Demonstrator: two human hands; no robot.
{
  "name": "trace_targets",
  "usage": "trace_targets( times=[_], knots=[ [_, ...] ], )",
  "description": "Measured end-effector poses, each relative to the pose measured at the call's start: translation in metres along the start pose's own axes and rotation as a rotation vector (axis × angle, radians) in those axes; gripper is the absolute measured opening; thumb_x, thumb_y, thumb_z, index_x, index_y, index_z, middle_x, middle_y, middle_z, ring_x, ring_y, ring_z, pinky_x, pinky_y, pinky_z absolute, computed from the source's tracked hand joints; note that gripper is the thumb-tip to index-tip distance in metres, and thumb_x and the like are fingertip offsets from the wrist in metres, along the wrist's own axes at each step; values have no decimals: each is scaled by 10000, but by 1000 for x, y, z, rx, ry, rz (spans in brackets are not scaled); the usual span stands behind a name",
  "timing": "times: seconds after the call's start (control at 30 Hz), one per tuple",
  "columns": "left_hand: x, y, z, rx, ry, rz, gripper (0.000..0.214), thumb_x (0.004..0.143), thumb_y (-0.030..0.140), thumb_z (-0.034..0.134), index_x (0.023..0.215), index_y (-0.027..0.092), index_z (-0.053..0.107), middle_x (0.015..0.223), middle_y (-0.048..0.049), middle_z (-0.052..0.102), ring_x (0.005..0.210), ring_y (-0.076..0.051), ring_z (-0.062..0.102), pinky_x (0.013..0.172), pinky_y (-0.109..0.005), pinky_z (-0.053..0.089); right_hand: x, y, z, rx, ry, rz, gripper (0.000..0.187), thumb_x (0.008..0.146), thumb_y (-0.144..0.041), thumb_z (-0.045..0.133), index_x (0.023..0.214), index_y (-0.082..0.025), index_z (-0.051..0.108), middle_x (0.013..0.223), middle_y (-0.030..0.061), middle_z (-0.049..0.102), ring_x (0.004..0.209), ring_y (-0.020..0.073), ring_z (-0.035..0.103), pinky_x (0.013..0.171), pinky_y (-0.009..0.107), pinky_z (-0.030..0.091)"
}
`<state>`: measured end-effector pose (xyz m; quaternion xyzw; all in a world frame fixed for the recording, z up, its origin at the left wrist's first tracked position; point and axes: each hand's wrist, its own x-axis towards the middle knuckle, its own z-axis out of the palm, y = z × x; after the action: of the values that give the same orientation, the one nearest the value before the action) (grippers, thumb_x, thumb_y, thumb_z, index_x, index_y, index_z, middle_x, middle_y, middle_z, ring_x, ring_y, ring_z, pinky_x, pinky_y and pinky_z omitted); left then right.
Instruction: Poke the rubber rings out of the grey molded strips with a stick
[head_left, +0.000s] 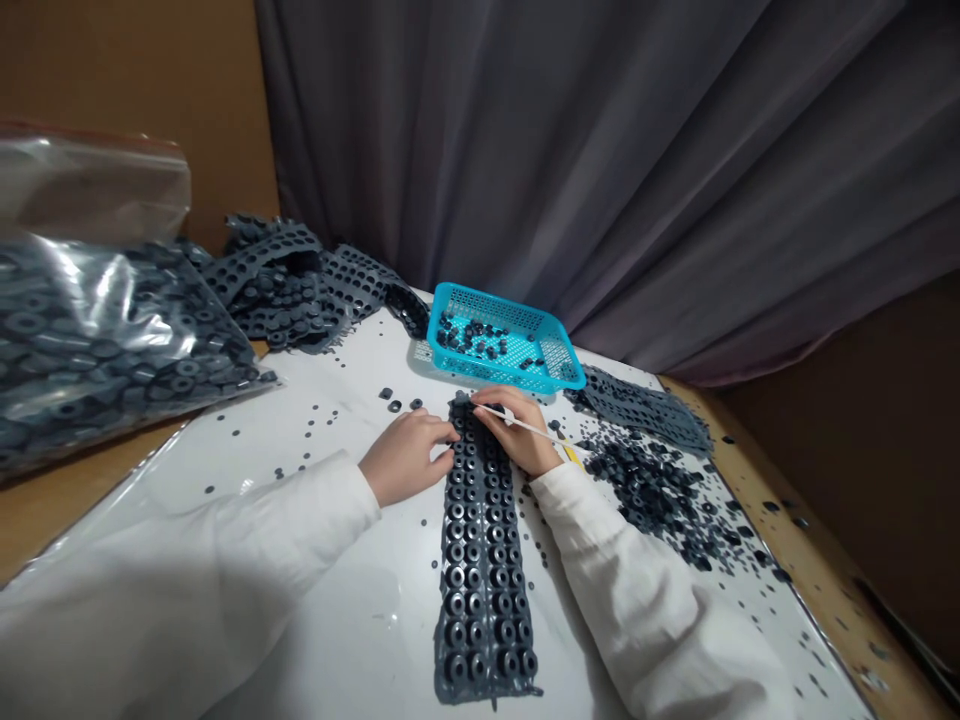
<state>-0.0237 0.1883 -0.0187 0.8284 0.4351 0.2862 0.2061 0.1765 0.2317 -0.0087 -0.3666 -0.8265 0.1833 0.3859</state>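
A long dark grey rubber sheet of moulded ring-shaped grommets (484, 560) lies lengthwise before me, its rows running away toward the far end. My left hand (409, 455) rests at the sheet's left edge near that end, thumb and fingers apart, fingertips touching the outer rings. At the far right corner, my right hand (521, 430) is closed around a thin white stick (536, 430). The stick slants from the far end of the sheet down to the right, past the hand. My right fingertips sit close to the last rings and partly hide them.
A blue perforated basket (566, 360) with loose black pieces stands beyond the sheet. To the right lie a heap of small black parts (652, 490), a yellow-handled item (572, 455) and another moulded sheet (652, 408). A filled clear bag (97, 340) and piled sheets (300, 290) are left.
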Motion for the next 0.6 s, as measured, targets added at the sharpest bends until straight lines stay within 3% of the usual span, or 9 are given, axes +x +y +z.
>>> trace_targets(
  times=[0.1, 0.33, 0.6],
  knots=[
    [0, -1, 1, -1, 5, -3, 195, 778, 147, 561, 915, 181, 695, 722, -26, 660, 763, -210, 573, 715, -314, 442, -7, -4, 1, 48, -29, 29, 199, 871, -372, 609, 896, -201, 709, 866, 89, 707, 819, 204, 664, 751, 353, 543],
    [0, -3, 4, 1, 8, -7, 197, 781, 162, 559, 922, 193, 694, 739, -24, 666, 783, -211, 581, 724, -315, 443, -14, 0, 6, 11, -13, -22, 209, 877, -380, 599, 894, -213, 724, 850, 82, 706, 799, 193, 673, 748, 339, 554],
    [0, -1, 2, 12, 6, -5, 189, 783, 154, 557, 914, 188, 689, 721, -20, 654, 772, -212, 573, 721, -315, 436, -6, 9, 2, -161, -157, -216, 174, 930, -276, 523, 985, -210, 674, 1132, 112, 694, 1073, 218, 636, 936, 414, 507]
  ],
)
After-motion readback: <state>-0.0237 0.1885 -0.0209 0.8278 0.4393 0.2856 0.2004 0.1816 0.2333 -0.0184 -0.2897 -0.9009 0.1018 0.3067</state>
